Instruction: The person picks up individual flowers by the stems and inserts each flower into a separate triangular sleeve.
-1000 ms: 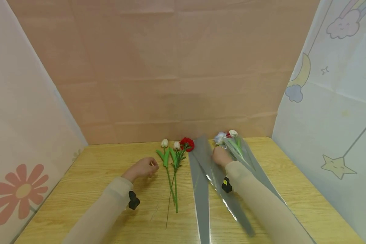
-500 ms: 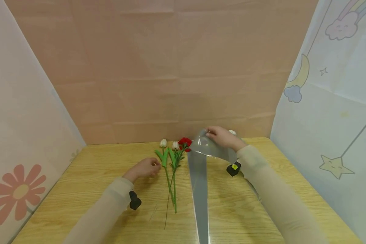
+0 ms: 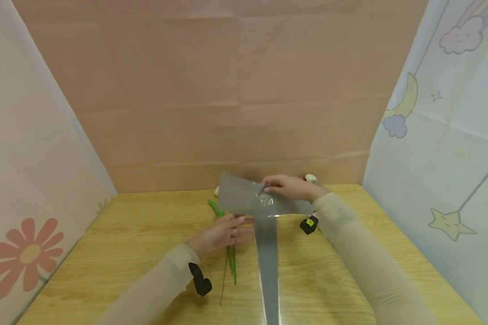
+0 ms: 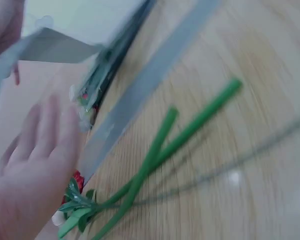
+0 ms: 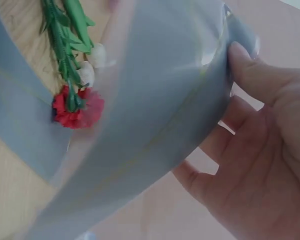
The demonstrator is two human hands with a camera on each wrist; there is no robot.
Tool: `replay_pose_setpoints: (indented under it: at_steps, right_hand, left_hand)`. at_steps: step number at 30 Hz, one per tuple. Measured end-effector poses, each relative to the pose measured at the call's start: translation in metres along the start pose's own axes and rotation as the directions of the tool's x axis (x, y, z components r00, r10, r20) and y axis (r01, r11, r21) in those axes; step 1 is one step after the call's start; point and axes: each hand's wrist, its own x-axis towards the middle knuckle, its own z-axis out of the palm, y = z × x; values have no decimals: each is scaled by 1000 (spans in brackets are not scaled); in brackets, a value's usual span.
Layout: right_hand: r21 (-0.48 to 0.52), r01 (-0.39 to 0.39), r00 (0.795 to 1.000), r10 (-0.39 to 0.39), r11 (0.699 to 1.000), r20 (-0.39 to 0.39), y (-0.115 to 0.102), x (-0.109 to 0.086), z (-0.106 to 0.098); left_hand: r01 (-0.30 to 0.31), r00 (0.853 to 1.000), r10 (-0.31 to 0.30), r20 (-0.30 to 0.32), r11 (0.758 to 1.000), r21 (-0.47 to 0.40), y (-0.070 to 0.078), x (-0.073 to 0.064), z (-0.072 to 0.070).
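Observation:
My right hand (image 3: 290, 187) pinches the edge of a grey see-through plastic flower sleeve (image 3: 240, 194) between thumb and fingers, holding it raised above the table. My left hand (image 3: 223, 232), blurred, reaches beneath the sleeve's lower edge with its fingers extended; nothing is in its grasp. Below lie loose artificial flowers: a red carnation (image 5: 70, 112) and white tulips (image 5: 97, 55), their green stems (image 4: 190, 130) crossing on the wood. In the head view the raised sleeve and left hand cover most of the blooms. A second grey sleeve (image 3: 267, 266) lies flat beside the stems.
The wooden table (image 3: 138, 234) meets an orange-brown backdrop (image 3: 236, 113) behind, with pale printed sheets at both sides. A wrapped bunch with a white tulip (image 3: 310, 178) lies at the back right, mostly hidden by my right arm.
My right hand lifts the sleeve off the table and swings it left over the flowers. My left hand moves right, toward the sleeve, and its fingers straighten.

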Motion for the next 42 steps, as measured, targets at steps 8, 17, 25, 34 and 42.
replay_pose_setpoints:
  at_steps: [8, 17, 25, 34, 42]
  right_hand:
    - [3, 21, 998, -21, 1000, 55, 17, 3, 8]
    - [-85, -119, 993, 118, 989, -19, 32, 2, 18]
    - [-195, -67, 997, 60, 979, -44, 32, 24, 82]
    - [-245, -104, 984, 63, 964, -168, 47, 33, 119]
    - [-251, -63, 984, 19, 966, -176, 49, 32, 127]
  left_hand:
    - [-364, 805, 227, -548, 919, -153, 15, -6, -13]
    - [-145, 821, 233, -521, 968, 204, 16, -4, -23]
    - [-123, 795, 201, -573, 977, 173, 11, 4, -17]
    - [-132, 808, 186, -559, 982, 136, 15, 4, -9]
    - [-123, 801, 197, -565, 978, 167, 16, 2, -7]
